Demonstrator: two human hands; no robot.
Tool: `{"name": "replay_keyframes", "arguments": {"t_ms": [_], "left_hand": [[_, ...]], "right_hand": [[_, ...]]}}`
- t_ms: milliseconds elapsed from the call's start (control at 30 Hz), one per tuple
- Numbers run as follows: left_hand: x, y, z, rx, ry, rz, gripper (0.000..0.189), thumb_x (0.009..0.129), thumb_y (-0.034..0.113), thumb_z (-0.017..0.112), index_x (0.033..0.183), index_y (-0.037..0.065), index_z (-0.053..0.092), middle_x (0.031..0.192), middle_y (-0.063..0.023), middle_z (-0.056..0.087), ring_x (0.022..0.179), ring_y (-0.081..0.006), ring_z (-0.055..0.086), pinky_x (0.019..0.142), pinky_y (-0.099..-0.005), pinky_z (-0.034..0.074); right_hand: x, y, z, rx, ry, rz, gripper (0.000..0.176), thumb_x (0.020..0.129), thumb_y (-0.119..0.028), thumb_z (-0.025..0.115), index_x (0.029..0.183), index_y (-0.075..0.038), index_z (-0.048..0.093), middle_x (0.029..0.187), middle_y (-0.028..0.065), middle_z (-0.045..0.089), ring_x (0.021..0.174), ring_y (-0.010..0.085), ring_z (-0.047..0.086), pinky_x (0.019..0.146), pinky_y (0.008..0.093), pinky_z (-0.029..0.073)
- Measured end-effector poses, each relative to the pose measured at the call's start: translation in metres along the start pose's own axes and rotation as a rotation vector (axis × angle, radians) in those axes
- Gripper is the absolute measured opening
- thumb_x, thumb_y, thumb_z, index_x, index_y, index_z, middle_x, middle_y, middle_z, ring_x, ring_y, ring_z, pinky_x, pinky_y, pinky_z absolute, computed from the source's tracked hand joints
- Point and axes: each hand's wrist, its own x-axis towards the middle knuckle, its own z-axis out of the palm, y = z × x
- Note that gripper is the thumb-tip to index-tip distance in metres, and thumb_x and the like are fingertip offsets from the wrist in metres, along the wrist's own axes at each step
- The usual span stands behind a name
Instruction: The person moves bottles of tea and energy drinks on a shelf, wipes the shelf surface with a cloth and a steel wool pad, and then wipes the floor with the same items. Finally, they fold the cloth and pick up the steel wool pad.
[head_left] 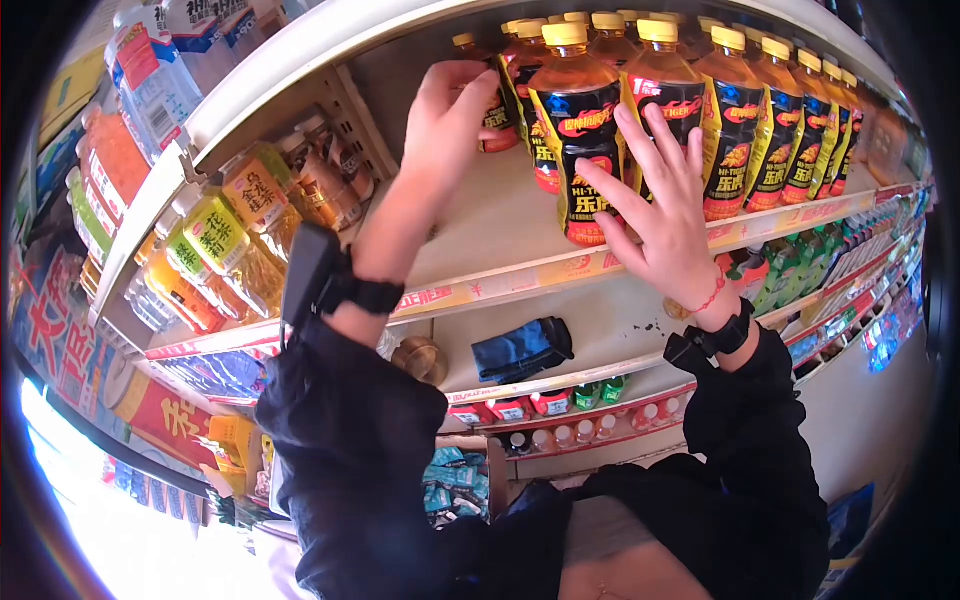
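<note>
Rows of yellow-capped energy drink bottles point(735, 130) with black and yellow labels stand upright on the upper shelf point(510, 235). My right hand point(665, 220) is open, its fingers spread across the front of the bottles. Its fingertips overlap the label of the front-left bottle point(568, 125). My left hand point(440, 120) reaches in at the left end of the rows. Its thumb and fingers are bent and apart, close beside a bottle point(496, 136) farther back, which they partly cover.
Left of the bottles stand tea bottles point(215, 240) and brown-labelled drinks point(325, 185). A folded dark blue cloth point(520, 350) and a round brown object point(420, 360) lie on the shelf below. Lower shelves hold small bottles point(585, 432); a box point(496, 480) of teal packets sits underneath.
</note>
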Motion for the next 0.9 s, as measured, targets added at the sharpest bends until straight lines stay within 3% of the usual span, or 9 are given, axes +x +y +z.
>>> {"name": "replay_keyframes", "arguments": {"t_ms": [67, 167, 267, 300, 400, 500, 600, 733, 900], "left_hand": [[0.049, -0.055, -0.025, 0.584, 0.006, -0.008, 0.055, 0.079, 0.030, 0.065, 0.121, -0.003, 0.050, 0.113, -0.0150, 0.057, 0.100, -0.0223, 0.058, 0.079, -0.0343, 0.052], [0.075, -0.080, -0.029, 1.016, 0.007, -0.099, 0.062, 0.073, 0.041, 0.067, 0.115, -0.003, 0.053, 0.117, -0.0231, 0.054, 0.107, -0.0330, 0.056, 0.093, -0.0361, 0.045], [0.118, -0.135, -0.028, 1.004, -0.003, -0.173, 0.075, 0.067, 0.045, 0.072, 0.119, -0.005, 0.049, 0.116, -0.0260, 0.053, 0.110, -0.0354, 0.055, 0.093, -0.0369, 0.046], [0.126, -0.138, -0.030, 0.866, -0.150, -0.135, 0.086, 0.063, 0.047, 0.075, 0.120, -0.010, 0.044, 0.117, -0.0283, 0.052, 0.110, -0.0366, 0.055, 0.091, -0.0377, 0.047], [0.133, -0.154, -0.014, 0.937, -0.046, -0.019, 0.084, 0.061, 0.043, 0.078, 0.117, -0.010, 0.045, 0.113, -0.0268, 0.055, 0.107, -0.0354, 0.058, 0.088, -0.0380, 0.049], [0.128, -0.153, -0.010, 0.735, 0.024, -0.046, 0.072, 0.061, 0.038, 0.080, 0.112, -0.005, 0.052, 0.108, -0.0267, 0.058, 0.103, -0.0345, 0.060, 0.087, -0.0377, 0.049], [0.118, -0.135, -0.004, 0.878, 0.045, -0.109, 0.069, 0.062, 0.037, 0.080, 0.109, -0.005, 0.052, 0.104, -0.0271, 0.059, 0.102, -0.0340, 0.061, 0.085, -0.0379, 0.050], [0.117, -0.131, -0.007, 0.901, 0.053, -0.103, 0.080, 0.062, 0.039, 0.081, 0.110, -0.012, 0.043, 0.109, -0.0265, 0.058, 0.102, -0.0347, 0.060, 0.085, -0.0378, 0.050], [0.094, -0.111, -0.012, 0.809, 0.102, -0.269, 0.090, 0.058, 0.043, 0.083, 0.115, -0.008, 0.035, 0.110, -0.0249, 0.057, 0.103, -0.0354, 0.060, 0.086, -0.0355, 0.050]], "right_hand": [[0.000, -0.002, -0.002, -0.024, -0.042, 0.025, 0.052, 0.073, -0.011, 0.064, 0.123, -0.023, 0.057, 0.145, 0.0132, 0.034, 0.135, 0.0352, 0.029, 0.107, 0.0589, 0.013], [-0.001, -0.003, -0.002, 0.011, -0.052, 0.034, 0.053, 0.074, -0.011, 0.063, 0.125, -0.022, 0.055, 0.145, 0.0138, 0.034, 0.135, 0.0355, 0.029, 0.107, 0.0591, 0.012], [-0.001, -0.001, -0.003, 0.019, -0.062, 0.046, 0.052, 0.075, -0.012, 0.063, 0.126, -0.022, 0.054, 0.145, 0.0138, 0.035, 0.135, 0.0345, 0.029, 0.107, 0.0581, 0.012], [-0.001, -0.001, -0.003, 0.009, -0.062, 0.034, 0.050, 0.076, -0.012, 0.063, 0.125, -0.022, 0.056, 0.145, 0.0137, 0.035, 0.135, 0.0340, 0.030, 0.107, 0.0579, 0.012], [0.000, -0.002, -0.003, -0.007, -0.070, 0.037, 0.046, 0.076, -0.014, 0.063, 0.121, -0.023, 0.059, 0.144, 0.0132, 0.036, 0.133, 0.0332, 0.033, 0.107, 0.0575, 0.013], [0.001, -0.003, -0.006, 0.035, -0.075, 0.057, 0.046, 0.075, -0.013, 0.064, 0.120, -0.023, 0.060, 0.145, 0.0133, 0.035, 0.133, 0.0327, 0.033, 0.107, 0.0582, 0.013], [0.003, -0.004, -0.008, 0.115, -0.080, 0.107, 0.046, 0.074, -0.011, 0.066, 0.118, -0.022, 0.062, 0.146, 0.0135, 0.033, 0.134, 0.0319, 0.032, 0.107, 0.0589, 0.012], [0.004, -0.010, -0.004, 0.092, -0.054, 0.158, 0.043, 0.073, -0.008, 0.066, 0.115, -0.019, 0.064, 0.147, 0.0139, 0.030, 0.135, 0.0308, 0.031, 0.107, 0.0583, 0.011], [0.006, -0.017, -0.003, 0.055, -0.019, 0.214, 0.038, 0.074, -0.007, 0.063, 0.111, -0.018, 0.065, 0.148, 0.0121, 0.029, 0.134, 0.0276, 0.032, 0.108, 0.0523, 0.013]]}}
